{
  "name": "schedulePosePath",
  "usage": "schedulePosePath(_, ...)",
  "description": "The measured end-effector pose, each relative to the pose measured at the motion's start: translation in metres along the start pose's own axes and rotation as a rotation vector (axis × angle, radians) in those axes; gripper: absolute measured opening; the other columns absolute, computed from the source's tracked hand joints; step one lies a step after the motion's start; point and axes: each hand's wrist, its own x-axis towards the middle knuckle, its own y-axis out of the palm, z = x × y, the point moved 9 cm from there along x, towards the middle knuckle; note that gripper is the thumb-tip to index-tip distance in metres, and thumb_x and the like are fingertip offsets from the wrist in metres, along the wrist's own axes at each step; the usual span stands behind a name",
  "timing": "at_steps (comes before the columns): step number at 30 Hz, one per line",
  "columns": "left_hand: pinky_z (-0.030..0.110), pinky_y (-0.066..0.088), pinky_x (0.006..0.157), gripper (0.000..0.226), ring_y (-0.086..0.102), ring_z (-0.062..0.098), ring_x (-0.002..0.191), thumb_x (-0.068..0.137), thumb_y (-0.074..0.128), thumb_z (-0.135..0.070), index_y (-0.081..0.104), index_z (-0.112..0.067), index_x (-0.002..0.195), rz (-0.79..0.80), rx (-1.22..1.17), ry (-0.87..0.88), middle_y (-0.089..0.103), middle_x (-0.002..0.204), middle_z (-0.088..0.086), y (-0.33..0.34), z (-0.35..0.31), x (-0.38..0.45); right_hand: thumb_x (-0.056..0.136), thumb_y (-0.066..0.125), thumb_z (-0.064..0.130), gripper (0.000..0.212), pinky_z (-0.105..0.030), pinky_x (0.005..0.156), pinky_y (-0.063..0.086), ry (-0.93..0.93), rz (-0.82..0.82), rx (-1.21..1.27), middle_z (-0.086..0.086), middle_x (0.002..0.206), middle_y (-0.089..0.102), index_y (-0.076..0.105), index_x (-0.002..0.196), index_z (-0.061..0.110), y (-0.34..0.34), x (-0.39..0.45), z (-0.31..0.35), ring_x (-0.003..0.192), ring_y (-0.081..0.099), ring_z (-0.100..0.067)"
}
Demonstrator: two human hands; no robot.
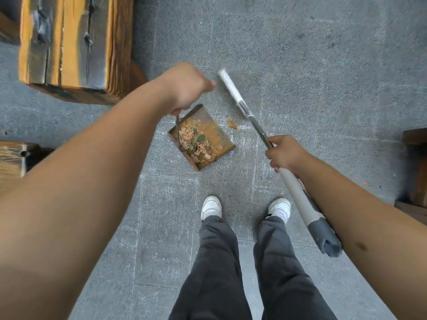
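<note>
Sweeping leaves into a dustpan, with the job, by the look of it, nearly done.

Nearest, just this side of the dustpan (227,147), stand two white shoes (211,207) on the grey paved floor (323,65). To the right of the dustpan, the right grip (285,153) is curled tight round the broom handle (298,192). The dustpan sits on the floor, and a heap of dry leaves (191,139) already lies inside it. At its far left corner the left grip (184,86) is closed round the thin upright dustpan handle (177,118). Just beyond the dustpan's right edge, a small orange scrap (233,124) lies on the floor, apart from the rim. It is the only litter I can see left to gather. Farther off, the blurred broom head (231,86) hangs beyond that scrap. A wooden bench (69,42) stands far left of the dustpan.
</note>
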Motion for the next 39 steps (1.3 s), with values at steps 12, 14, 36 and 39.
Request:
schedulePosePath(12,0.023,0.032,0.036,0.028,0.039,0.021,0.037,0.092,0.051,-0.034,0.061,-0.013,0.078,0.034,0.030,0.066,0.040,0.052,0.012,0.003,-0.039,0.028,0.078,0.056,-0.008,0.064,-0.019,0.034,0.037,0.097,0.234,0.366,-0.008,0.064,0.055,0.047,0.136,0.017,0.037,-0.043,-0.024,0.035,0.046,-0.012)
schedulePosePath(14,0.026,0.033,0.039,0.026,0.038,0.022,0.041,0.091,0.052,-0.035,0.062,-0.013,0.081,0.043,0.001,0.054,0.039,0.051,0.011,0.005,-0.034,0.030,0.077,0.058,-0.007,0.066,-0.020,0.034,0.038,0.076,0.181,0.337,-0.010,0.068,0.056,0.047,0.137,0.018,0.021,-0.039,-0.023,0.035,0.047,-0.013)
schedulePosePath(36,0.026,0.041,0.046,0.031,0.046,0.014,0.050,0.083,0.058,-0.046,0.057,-0.018,0.069,-0.034,-0.040,-0.071,0.049,0.060,-0.004,-0.007,0.037,-0.020,0.078,0.061,-0.003,0.063,-0.022,0.038,0.041,0.012,0.149,0.179,-0.010,0.073,0.059,0.050,0.135,0.022,0.009,-0.050,-0.011,0.040,0.052,-0.014)
schedulePosePath(39,0.028,0.030,0.042,0.044,0.033,0.022,0.040,0.084,0.060,-0.043,0.044,-0.016,0.054,0.003,-0.130,-0.026,0.038,0.049,0.007,-0.016,0.054,-0.032,0.079,0.061,-0.002,0.062,-0.024,0.039,0.043,-0.010,0.089,0.130,-0.010,0.072,0.058,0.051,0.135,0.021,-0.006,-0.038,-0.005,0.040,0.051,-0.015)
